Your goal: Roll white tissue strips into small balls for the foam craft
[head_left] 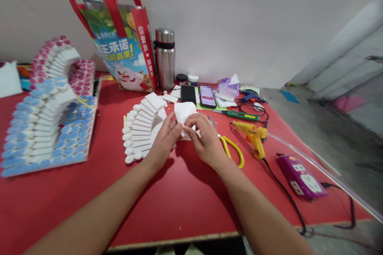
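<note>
Over the middle of the red table, my left hand (165, 140) and my right hand (206, 138) meet at a thin white sheet (184, 112), which looks like paper or soft cloth. Both hands have their fingers closed on its lower part, so that edge is hidden. Just left of my left hand stands a curved fan of white slats (140, 129) with small white rolled pieces along its outer edge. Scissors with yellow handles (232, 151) lie beside my right hand, partly covered by it.
At right are a yellow glue gun (254, 135), a purple power strip (302, 177) and a green-handled tool (242, 115). Two phones (188, 95), a steel flask (165, 57) and a printed bag (125, 55) stand behind. Blue (44, 127) and pink (54, 61) decorated pieces fill the left.
</note>
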The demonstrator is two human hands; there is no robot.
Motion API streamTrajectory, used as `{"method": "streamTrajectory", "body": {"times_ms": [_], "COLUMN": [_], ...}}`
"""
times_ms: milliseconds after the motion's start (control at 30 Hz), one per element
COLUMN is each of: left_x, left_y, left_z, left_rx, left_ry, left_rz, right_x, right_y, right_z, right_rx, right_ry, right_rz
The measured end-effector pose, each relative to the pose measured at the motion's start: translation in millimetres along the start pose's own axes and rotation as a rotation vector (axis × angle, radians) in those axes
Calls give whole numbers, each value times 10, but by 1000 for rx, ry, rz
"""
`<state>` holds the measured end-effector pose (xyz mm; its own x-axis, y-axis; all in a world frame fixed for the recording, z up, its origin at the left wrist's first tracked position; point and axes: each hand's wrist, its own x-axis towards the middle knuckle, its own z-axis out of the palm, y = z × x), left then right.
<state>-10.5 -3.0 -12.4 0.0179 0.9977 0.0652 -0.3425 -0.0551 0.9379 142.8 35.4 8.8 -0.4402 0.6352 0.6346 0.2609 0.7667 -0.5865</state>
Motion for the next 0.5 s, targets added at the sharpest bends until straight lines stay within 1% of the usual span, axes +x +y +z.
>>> {"method": "streamTrajectory", "body": {"times_ms": [67, 167, 233, 267, 333, 400, 500], "left_x": [-2, -17, -34, -43, -59, -70, -78], "left_y": [-19, -59, -78, -82, -74, -45, 12], "left_z": [11, 39, 61, 69, 75, 67, 43], "left_rx": [37, 158, 232, 253, 275, 344, 534], "left_ry": [-44, -70, -68, -70, -81, -62, 59], "left_rz": [30, 56, 97, 125, 193, 273, 408], "right_x": [8, 22, 29, 32, 39, 46, 51], "right_y": [2, 7, -1, -12, -45, -89, -146], "right_z": [-24, -62, -73, -74, -66, -51, -34], "right_rx": [65, 274, 449, 512, 573, 592, 597], "right_ry": [64, 151, 167, 160, 124, 77, 14], "right_rz": [67, 264, 381, 411, 399, 342, 263]}}
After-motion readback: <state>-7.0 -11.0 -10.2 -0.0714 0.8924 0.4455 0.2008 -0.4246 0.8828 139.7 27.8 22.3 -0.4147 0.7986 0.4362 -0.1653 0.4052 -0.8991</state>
